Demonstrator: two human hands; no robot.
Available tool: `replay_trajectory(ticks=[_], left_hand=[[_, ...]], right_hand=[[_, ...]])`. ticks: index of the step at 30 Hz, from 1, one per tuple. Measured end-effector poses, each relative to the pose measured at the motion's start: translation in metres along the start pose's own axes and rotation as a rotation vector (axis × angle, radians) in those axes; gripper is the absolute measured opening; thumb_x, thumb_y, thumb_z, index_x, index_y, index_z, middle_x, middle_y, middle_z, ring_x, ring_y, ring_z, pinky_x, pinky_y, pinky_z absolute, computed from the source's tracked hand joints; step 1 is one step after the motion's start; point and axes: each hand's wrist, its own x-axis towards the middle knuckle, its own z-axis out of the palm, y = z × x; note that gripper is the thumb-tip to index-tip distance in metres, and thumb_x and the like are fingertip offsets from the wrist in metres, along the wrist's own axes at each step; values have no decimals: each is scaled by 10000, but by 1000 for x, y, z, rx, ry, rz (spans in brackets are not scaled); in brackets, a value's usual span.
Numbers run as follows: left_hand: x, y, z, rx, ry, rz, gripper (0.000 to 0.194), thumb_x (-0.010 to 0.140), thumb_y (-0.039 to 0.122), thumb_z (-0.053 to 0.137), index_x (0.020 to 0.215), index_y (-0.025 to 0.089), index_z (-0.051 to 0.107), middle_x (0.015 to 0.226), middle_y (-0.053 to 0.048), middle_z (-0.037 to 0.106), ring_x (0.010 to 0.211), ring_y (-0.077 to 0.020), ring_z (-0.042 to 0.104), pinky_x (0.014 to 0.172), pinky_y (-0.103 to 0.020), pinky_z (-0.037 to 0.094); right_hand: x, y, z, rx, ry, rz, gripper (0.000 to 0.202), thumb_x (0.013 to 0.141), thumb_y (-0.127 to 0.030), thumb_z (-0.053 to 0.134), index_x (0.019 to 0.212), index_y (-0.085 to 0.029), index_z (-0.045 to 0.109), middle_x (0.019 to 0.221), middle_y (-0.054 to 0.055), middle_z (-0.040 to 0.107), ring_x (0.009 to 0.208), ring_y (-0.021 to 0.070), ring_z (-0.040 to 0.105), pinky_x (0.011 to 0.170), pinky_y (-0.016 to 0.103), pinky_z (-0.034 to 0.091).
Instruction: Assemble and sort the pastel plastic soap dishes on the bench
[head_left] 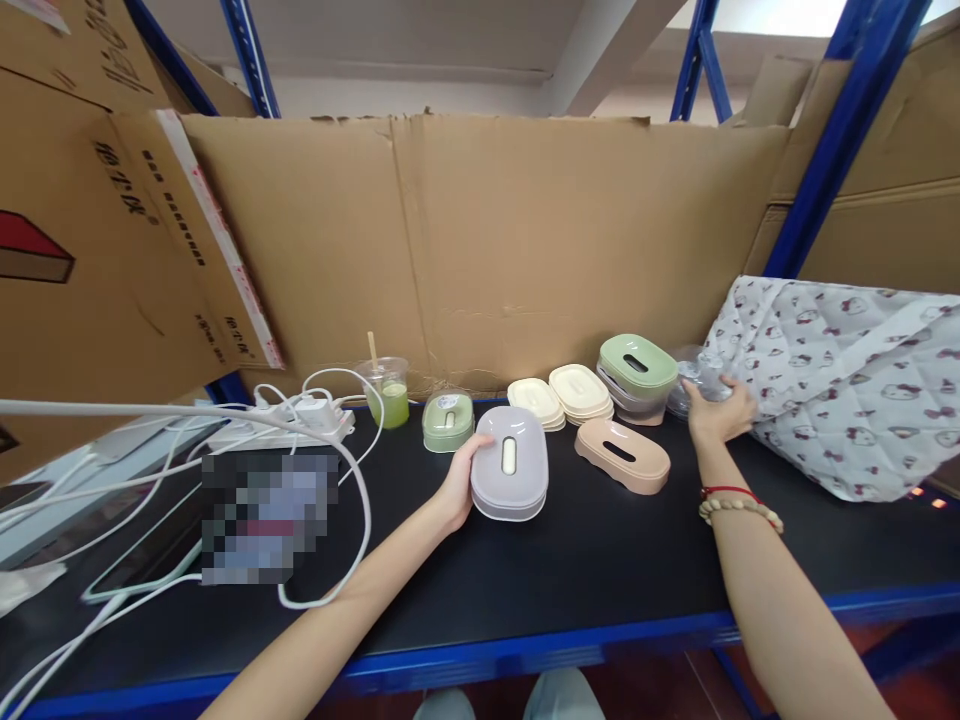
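My left hand (459, 482) grips the left side of a lilac oval plastic box (511, 493), its thumb on the lid. The lid has a slot with a cream piece showing in it. At the back right, my right hand (721, 410) has its fingers round a clear plastic part (697, 372) beside the patterned bag; its exact shape is hard to make out. Between the hands lies a peach oval cover (649, 466) with a slot. Behind it stand a stack of green, lilac and peach covers (637, 362) and two stacks of cream lids (579, 388), (534, 397).
A smaller green box (448, 422) and a cup of green drink (390, 392) stand at the back. White cables (364, 520), a power strip (315, 428) and a blurred-out screen (270, 520) occupy the left. A quilted patterned bag (855, 390) fills the right; cardboard (517, 250) walls the back.
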Motion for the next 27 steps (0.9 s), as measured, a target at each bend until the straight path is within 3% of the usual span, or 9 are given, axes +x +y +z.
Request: replay_trajectory(ticks=[3, 8, 10, 12, 15, 17, 21, 24, 27], left_hand=[[2, 3, -1, -27, 32, 106, 157, 738, 245, 586, 858, 160, 642, 837, -38, 676, 831, -195, 632, 782, -281, 500], [1, 6, -1, -62, -82, 190, 315, 818, 276, 598, 1121, 207, 552, 1045, -50, 651, 930, -186, 627, 772, -268, 512], [1, 6, -1, -85, -111, 214, 349, 841, 280, 591, 1172, 213, 502, 1120, -58, 625, 972, -177, 616, 795, -262, 509], [1, 7, -1, -123, -116, 238, 387, 848, 288, 593, 1206, 225, 458, 1188, -60, 593, 1014, -174, 601, 821, -264, 505], [3, 11, -2, -193, -136, 273, 378, 880, 329, 545, 1228, 235, 431, 1262, -59, 548, 1075, -178, 573, 850, -270, 497], [2, 14, -3, -212, -183, 278, 351, 918, 394, 451, 1216, 211, 459, 1264, -76, 546, 1103, -193, 556, 860, -284, 495], [1, 16, -5, -182, -194, 292, 415, 868, 455, 508, 1195, 202, 470, 1243, -75, 558, 1115, -211, 547, 852, -289, 497], [2, 15, -6, -152, -147, 324, 482, 773, 375, 635, 1183, 213, 439, 1189, -61, 586, 1089, -212, 560, 823, -280, 500], [3, 14, -8, -130, -109, 354, 455, 736, 305, 629, 1141, 219, 439, 1155, -46, 593, 1068, -209, 564, 794, -271, 499]], right_hand=[[-9, -35, -9, 41, 146, 100, 366, 625, -300, 725, 926, -182, 555, 1127, 163, 453, 1112, 365, 408, 939, 547, 294], [-45, -93, -16, 285, 172, -166, 394, 681, -417, 648, 944, -165, 497, 1068, 148, 424, 1047, 307, 443, 909, 470, 370], [-73, -108, -15, 439, 72, -282, 416, 706, -477, 596, 959, -168, 478, 1017, 125, 444, 953, 270, 482, 849, 443, 411], [-105, -118, -14, 573, -118, -390, 442, 703, -495, 610, 977, -173, 483, 956, 93, 472, 863, 235, 506, 796, 411, 436], [-147, -123, -15, 624, -384, -572, 414, 681, -510, 654, 923, -203, 518, 888, 62, 519, 826, 225, 521, 741, 382, 451], [-163, -123, -16, 651, -483, -638, 398, 679, -508, 673, 904, -211, 532, 886, 62, 537, 849, 232, 528, 743, 383, 455], [-171, -121, -17, 669, -562, -631, 425, 644, -511, 705, 901, -216, 539, 919, 68, 549, 904, 249, 535, 786, 409, 457], [-171, -120, -16, 670, -614, -578, 448, 598, -498, 736, 886, -220, 536, 931, 69, 544, 935, 252, 536, 783, 402, 469], [-172, -120, -14, 720, -743, -491, 459, 561, -469, 752, 872, -225, 520, 977, 68, 539, 977, 245, 536, 787, 380, 480]])
